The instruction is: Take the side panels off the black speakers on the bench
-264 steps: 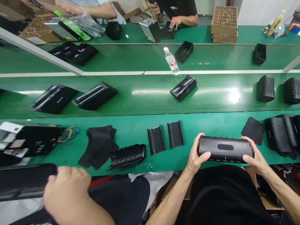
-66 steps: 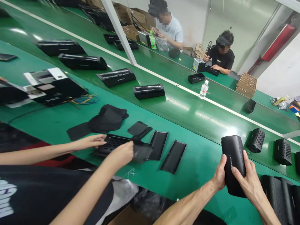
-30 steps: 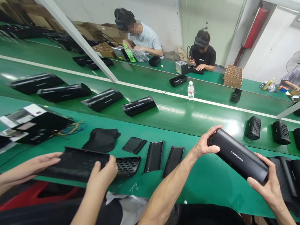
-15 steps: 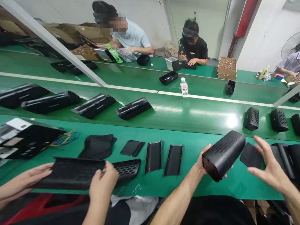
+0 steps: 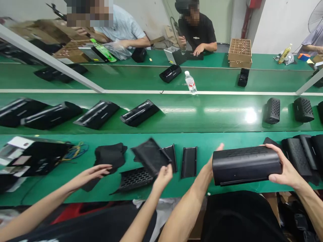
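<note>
A long black plastic housing (image 5: 247, 166), with rows of slots along its upper face, is held level between my two hands above the green bench. My left hand (image 5: 211, 164) grips its left end; most of those fingers are hidden behind it. Around the right end closes my right hand (image 5: 286, 168), thumb on the near side and fingers over the top. Beneath and behind that hand, a dark flat sheet (image 5: 271, 143) shows in part. More black housings (image 5: 299, 156) stand close together on the bench to the right.
At my left, a co-worker's hand (image 5: 163, 178) holds a black panel (image 5: 150, 156) over a slotted panel (image 5: 136, 178); their other hand (image 5: 97, 171) reaches toward black sheets (image 5: 111, 156). Housings (image 5: 141, 112) line the conveyor (image 5: 214, 117). A water bottle (image 5: 190, 82) stands beyond. Two people work opposite.
My right hand has moved in and closed on the housing, which has turned from slanted to level. The co-worker's panel has shifted right, and their left hand has let go of it.
</note>
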`<state>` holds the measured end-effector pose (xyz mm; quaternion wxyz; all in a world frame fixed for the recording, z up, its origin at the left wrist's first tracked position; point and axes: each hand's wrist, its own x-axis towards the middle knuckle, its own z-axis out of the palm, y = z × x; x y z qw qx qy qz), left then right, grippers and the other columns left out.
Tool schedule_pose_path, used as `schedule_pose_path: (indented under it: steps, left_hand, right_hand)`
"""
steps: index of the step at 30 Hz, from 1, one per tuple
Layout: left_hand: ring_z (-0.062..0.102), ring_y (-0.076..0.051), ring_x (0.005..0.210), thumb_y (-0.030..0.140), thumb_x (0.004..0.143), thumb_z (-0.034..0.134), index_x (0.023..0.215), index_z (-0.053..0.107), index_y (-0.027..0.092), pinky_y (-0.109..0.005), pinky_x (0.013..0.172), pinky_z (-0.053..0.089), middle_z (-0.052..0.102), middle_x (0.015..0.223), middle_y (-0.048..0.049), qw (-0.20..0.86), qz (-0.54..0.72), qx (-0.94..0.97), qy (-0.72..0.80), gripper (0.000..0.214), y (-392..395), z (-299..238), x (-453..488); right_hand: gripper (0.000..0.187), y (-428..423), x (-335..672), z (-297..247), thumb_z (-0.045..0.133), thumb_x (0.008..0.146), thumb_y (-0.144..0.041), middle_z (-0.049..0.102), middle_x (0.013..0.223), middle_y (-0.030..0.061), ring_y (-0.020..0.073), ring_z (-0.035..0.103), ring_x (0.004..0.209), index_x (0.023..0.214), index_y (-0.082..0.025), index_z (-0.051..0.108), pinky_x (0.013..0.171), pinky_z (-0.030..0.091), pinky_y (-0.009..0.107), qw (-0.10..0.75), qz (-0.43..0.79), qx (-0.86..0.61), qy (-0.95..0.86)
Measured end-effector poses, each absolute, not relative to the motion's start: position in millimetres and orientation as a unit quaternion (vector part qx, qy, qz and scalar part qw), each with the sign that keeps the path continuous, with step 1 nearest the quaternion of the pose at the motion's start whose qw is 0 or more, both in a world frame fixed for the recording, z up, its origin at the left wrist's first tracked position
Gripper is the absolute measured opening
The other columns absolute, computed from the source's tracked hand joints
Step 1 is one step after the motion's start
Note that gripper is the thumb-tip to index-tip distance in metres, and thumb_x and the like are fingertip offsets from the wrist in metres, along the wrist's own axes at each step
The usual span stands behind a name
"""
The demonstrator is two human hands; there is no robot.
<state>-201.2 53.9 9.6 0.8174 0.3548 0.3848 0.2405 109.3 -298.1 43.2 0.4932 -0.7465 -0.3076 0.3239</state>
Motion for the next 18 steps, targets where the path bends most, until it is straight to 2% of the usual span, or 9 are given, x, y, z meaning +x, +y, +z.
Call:
schedule_pose_path:
  steps: [2,4,6,7,10,12,15,18]
  left_hand:
    - [0.065,-0.031,0.125,0.048,0.095,0.075,0.140,0.063,0.022,-0.051,0.106,0.057,0.064,0.141,-0.0105,0.827,0.218,0.370,0.363,0.053,34.9,5.3,-170.8]
    - [0.062,-0.036,0.132,0.052,0.080,0.089,0.144,0.061,0.025,-0.051,0.113,0.052,0.064,0.142,-0.0102,0.836,0.187,0.396,0.330,0.074,10.6,0.5,-136.9]
    - [0.060,-0.040,0.134,0.049,0.063,0.099,0.149,0.057,0.025,-0.052,0.116,0.048,0.061,0.146,-0.0126,0.839,0.149,0.450,0.268,0.099,-14.5,-3.7,-106.4]
    - [0.059,-0.041,0.134,0.048,0.058,0.101,0.152,0.053,0.024,-0.053,0.117,0.047,0.059,0.148,-0.0143,0.834,0.135,0.481,0.233,0.107,-25.1,-5.3,-94.6]
    - [0.059,-0.041,0.132,0.047,0.061,0.097,0.155,0.047,0.023,-0.052,0.115,0.047,0.058,0.147,-0.0166,0.813,0.136,0.539,0.172,0.110,-42.8,-8.0,-78.0]
    - [0.061,-0.039,0.128,0.048,0.065,0.094,0.155,0.045,0.022,-0.051,0.113,0.047,0.063,0.139,-0.0153,0.801,0.152,0.554,0.169,0.105,-44.1,-8.6,-78.9]
    - [0.064,-0.036,0.120,0.053,0.067,0.091,0.155,0.043,0.021,-0.050,0.110,0.049,0.067,0.129,-0.0127,0.776,0.157,0.586,0.171,0.106,-40.3,-9.5,-83.1]
    - [0.065,-0.036,0.117,0.063,0.069,0.087,0.155,0.042,0.019,-0.049,0.106,0.052,0.068,0.127,-0.0119,0.755,0.151,0.612,0.181,0.108,-37.2,-12.5,-81.6]
  right_hand:
    - [0.109,-304.9,110.7,35.6,0.092,0.059,-0.068,0.065,0.141,0.0139,0.0357,0.067,0.114,0.151,-0.025,0.051,0.095,0.057,0.043,0.507,0.299,-0.765,-0.261]
    - [0.109,-310.7,112.6,27.2,0.090,0.063,-0.068,0.066,0.132,0.0133,0.0335,0.067,0.106,0.153,-0.024,0.048,0.090,0.057,0.043,0.518,0.296,-0.770,-0.227]
    - [0.108,-314.5,113.7,21.3,0.087,0.068,-0.068,0.065,0.131,0.0140,0.0338,0.067,0.107,0.157,-0.024,0.044,0.092,0.056,0.044,0.514,0.312,-0.769,-0.217]
    - [0.110,-315.4,113.9,20.2,0.087,0.069,-0.068,0.063,0.135,0.0149,0.0351,0.066,0.111,0.159,-0.024,0.042,0.095,0.056,0.046,0.505,0.322,-0.768,-0.226]
    - [0.116,-314.6,111.7,24.3,0.091,0.068,-0.063,0.048,0.160,0.0157,0.0397,0.056,0.135,0.163,-0.028,0.036,0.107,0.052,0.047,0.466,0.312,-0.778,-0.283]
    - [0.111,-311.8,108.0,30.4,0.091,0.071,-0.059,0.039,0.168,0.0137,0.0392,0.049,0.144,0.163,-0.029,0.037,0.108,0.052,0.045,0.458,0.275,-0.787,-0.309]
    - [0.093,-306.8,102.0,36.7,0.087,0.078,-0.056,0.045,0.163,0.0142,0.0355,0.058,0.135,0.156,-0.029,0.045,0.099,0.058,0.039,0.470,0.232,-0.791,-0.315]
    - [0.084,-303.5,101.0,34.4,0.087,0.078,-0.056,0.053,0.153,0.0148,0.0328,0.066,0.121,0.149,-0.027,0.051,0.091,0.061,0.037,0.477,0.230,-0.789,-0.311]
